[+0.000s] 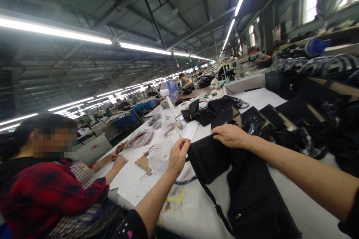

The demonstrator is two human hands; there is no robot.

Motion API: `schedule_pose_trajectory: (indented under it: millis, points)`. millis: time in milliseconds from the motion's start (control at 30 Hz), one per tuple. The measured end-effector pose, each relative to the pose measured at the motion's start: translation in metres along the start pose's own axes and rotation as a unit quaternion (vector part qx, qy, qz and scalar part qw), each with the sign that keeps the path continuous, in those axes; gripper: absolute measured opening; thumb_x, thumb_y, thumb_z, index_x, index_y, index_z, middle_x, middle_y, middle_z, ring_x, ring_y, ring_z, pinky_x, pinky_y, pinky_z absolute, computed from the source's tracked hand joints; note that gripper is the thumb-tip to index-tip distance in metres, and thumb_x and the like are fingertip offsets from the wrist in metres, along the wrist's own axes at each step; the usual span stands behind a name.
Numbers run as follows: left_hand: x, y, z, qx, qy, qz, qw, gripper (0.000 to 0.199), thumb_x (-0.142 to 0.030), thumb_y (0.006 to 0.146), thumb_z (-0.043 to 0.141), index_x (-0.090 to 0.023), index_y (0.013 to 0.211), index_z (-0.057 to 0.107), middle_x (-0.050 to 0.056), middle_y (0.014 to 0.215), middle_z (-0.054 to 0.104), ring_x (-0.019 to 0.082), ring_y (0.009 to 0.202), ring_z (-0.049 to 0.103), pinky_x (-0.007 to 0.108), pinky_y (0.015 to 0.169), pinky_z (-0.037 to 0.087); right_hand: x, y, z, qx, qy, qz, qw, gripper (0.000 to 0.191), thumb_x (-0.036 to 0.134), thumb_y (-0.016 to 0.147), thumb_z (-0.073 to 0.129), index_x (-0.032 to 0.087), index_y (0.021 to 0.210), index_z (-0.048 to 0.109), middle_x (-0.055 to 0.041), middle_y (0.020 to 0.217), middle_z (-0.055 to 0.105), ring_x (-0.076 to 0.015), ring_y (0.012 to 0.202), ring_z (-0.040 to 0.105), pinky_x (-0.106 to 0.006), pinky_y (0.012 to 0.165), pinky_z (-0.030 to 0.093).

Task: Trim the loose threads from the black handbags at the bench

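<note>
The left hand [178, 155] is closed in a pinch, thumb against fingertips, at the near-left corner of a black bag [249, 190]. Its upper edge is gripped by the right hand [228, 135], the thumb and fingers closed over the fabric. Between the two hands the edge is drawn out fairly straight. The bag is held over the white table [193, 209], its body slanting down toward the wearer, with a gold-coloured zip pull [238, 216] on its face. A narrow strap [209, 194] is hung in a curve along its left side.

For a good hold, even, light tension is called for, so that the edge is neither puckered nor stretched; the loose strap is best left untwisted, and the lower body supported so that its weight is not borne by the pinched corner alone.

Beyond the left hand, a small white fan [159, 157] is seen, then plastic-wrapped pieces [140, 140]. More black bags [303, 119] are heaped to the right. At the left, a co-worker [50, 190] in a red-and-black checked top is seated or standing; which, cannot be told.
</note>
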State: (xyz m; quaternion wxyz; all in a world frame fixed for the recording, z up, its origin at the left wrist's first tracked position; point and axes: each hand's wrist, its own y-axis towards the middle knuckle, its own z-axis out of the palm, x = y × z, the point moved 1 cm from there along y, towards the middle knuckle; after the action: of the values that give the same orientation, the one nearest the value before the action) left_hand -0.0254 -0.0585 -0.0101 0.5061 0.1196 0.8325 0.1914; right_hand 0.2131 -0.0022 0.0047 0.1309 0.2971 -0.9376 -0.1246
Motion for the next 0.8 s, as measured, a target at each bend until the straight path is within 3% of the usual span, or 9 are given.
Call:
schedule_pose_trajectory:
  millis: [167, 333, 467, 667, 800]
  points:
    - [0.003, -0.009, 0.003, -0.024, 0.069, 0.029, 0.997, 0.027, -0.038, 0.078, 0.062, -0.017, 0.094, 0.064, 0.003, 0.089, 0.068, 0.015, 0.081, 0.06, 0.026, 0.078, 0.047, 0.003, -0.003, -0.002, -0.002, 0.001, -0.006, 1.0, 0.024, 0.035, 0.087, 0.043, 0.024, 0.092, 0.064, -0.0061, 0.094, 0.069, -0.0226, 0.089, 0.063, -0.031, 0.073, 0.041]
    - [0.003, -0.008, 0.006, -0.034, 0.117, 0.057, 0.991, 0.022, -0.035, 0.078, 0.062, -0.019, 0.092, 0.068, 0.003, 0.091, 0.069, 0.017, 0.086, 0.061, 0.031, 0.086, 0.046, 0.005, -0.006, -0.003, 0.001, 0.012, -0.017, 1.0, 0.025, 0.037, 0.087, 0.045, 0.025, 0.096, 0.065, -0.0053, 0.099, 0.069, -0.0221, 0.093, 0.062, -0.03, 0.078, 0.041]
    - [0.002, -0.008, 0.008, -0.038, 0.118, 0.058, 0.991, 0.021, -0.035, 0.078, 0.062, -0.018, 0.09, 0.068, 0.003, 0.089, 0.069, 0.017, 0.085, 0.062, 0.03, 0.083, 0.047, 0.011, -0.001, -0.006, 0.004, 0.006, -0.026, 1.0, 0.027, 0.044, 0.083, 0.051, 0.025, 0.097, 0.065, -0.0049, 0.099, 0.068, -0.0226, 0.094, 0.061, -0.029, 0.074, 0.041]
    - [-0.001, -0.014, 0.01, -0.026, 0.119, 0.044, 0.992, 0.022, -0.037, 0.079, 0.061, -0.018, 0.09, 0.068, 0.003, 0.084, 0.069, 0.017, 0.078, 0.062, 0.029, 0.077, 0.047, 0.027, 0.007, -0.008, 0.019, -0.004, -0.115, 0.993, 0.023, 0.04, 0.084, 0.051, 0.026, 0.09, 0.068, -0.0034, 0.091, 0.069, -0.0204, 0.087, 0.062, -0.026, 0.068, 0.039]
    - [-0.004, -0.019, 0.011, -0.03, 0.128, 0.054, 0.99, 0.02, -0.035, 0.08, 0.06, -0.018, 0.088, 0.067, 0.003, 0.082, 0.069, 0.017, 0.077, 0.062, 0.029, 0.076, 0.048, 0.034, 0.006, -0.007, 0.023, -0.017, -0.102, 0.994, 0.023, 0.04, 0.083, 0.053, 0.025, 0.083, 0.07, -0.0047, 0.086, 0.07, -0.0202, 0.084, 0.062, -0.026, 0.067, 0.039]
